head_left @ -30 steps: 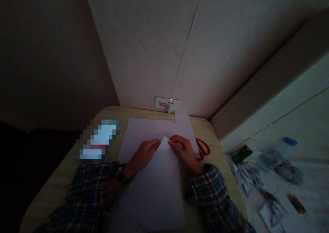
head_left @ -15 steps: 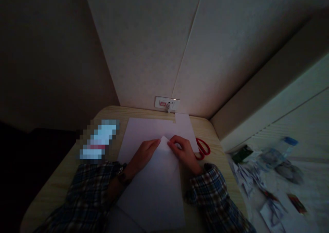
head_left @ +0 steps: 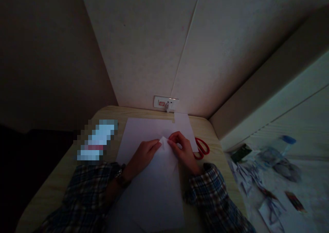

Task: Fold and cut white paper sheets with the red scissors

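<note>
A white sheet of paper (head_left: 156, 188) lies on a light wooden table (head_left: 56, 181) in front of me, its far end folded into a point. My left hand (head_left: 142, 154) lies on the sheet's left side, fingers stretched toward the point. My right hand (head_left: 181, 149) pinches the paper's tip from the right. Under it lies a second, larger white sheet (head_left: 144, 130). Both my sleeves are plaid.
Red-handled scissors (head_left: 202, 147) lie just right of my right hand. A blurred-out light blue object (head_left: 96, 140) sits at the left. A wall socket (head_left: 166, 103) is behind the table. To the right, paper scraps (head_left: 246, 178) and a plastic bottle (head_left: 277, 147) lie on a pale surface.
The fold at the sheet's far end has tightened into a narrower point. My right fingers have shifted slightly up and left onto the tip. The view moved a little.
</note>
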The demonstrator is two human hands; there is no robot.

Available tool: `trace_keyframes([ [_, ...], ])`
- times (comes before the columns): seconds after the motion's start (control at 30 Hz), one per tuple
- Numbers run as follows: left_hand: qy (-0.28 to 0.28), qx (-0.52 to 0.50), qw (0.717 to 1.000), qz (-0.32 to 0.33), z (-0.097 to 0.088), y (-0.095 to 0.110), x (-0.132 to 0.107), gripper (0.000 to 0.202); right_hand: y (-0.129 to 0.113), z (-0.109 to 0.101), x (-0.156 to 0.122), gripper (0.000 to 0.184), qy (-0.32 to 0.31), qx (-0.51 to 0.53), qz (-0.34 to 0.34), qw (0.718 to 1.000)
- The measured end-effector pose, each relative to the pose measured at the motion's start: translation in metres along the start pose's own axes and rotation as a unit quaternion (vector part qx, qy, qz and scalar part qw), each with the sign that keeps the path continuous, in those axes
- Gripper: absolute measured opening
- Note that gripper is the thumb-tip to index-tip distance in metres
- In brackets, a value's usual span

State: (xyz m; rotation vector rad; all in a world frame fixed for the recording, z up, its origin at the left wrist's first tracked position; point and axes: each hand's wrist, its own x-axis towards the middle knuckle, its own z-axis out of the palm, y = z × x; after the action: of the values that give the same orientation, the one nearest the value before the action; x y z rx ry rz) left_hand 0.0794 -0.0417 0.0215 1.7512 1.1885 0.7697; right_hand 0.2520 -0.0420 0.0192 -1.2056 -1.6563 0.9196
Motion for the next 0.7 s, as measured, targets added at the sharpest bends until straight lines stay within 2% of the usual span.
trace_keyframes([
  [0.13,0.003,0.019,1.0,0.006,0.0,-0.001,0.0,0.033,-0.003,-0.001,0.0,0.021,-0.019,-0.041,-0.012,0.999],
  [0.27,0.03,0.073,0.997,0.009,0.002,-0.002,-0.001,0.034,-0.004,0.002,-0.001,0.021,0.001,-0.061,-0.024,0.998],
  [0.4,0.054,0.143,0.988,0.009,0.002,-0.004,-0.002,0.034,-0.005,0.002,0.0,0.02,-0.002,-0.091,-0.009,0.996],
  [0.5,0.072,0.209,0.975,0.004,0.0,-0.007,-0.001,0.033,-0.008,-0.001,-0.001,0.01,0.043,-0.156,-0.062,0.985],
  [0.53,0.074,0.237,0.969,0.0,0.0,-0.008,-0.001,0.033,-0.009,-0.002,-0.002,0.014,0.049,-0.178,-0.096,0.978],
  [0.6,0.071,0.291,0.954,-0.014,-0.001,-0.01,0.001,0.032,-0.011,-0.001,-0.004,0.026,0.01,-0.209,-0.165,0.964],
  [0.7,0.057,0.348,0.935,-0.041,-0.003,-0.012,0.003,0.03,-0.009,0.007,-0.006,0.036,-0.117,-0.237,-0.227,0.937],
])
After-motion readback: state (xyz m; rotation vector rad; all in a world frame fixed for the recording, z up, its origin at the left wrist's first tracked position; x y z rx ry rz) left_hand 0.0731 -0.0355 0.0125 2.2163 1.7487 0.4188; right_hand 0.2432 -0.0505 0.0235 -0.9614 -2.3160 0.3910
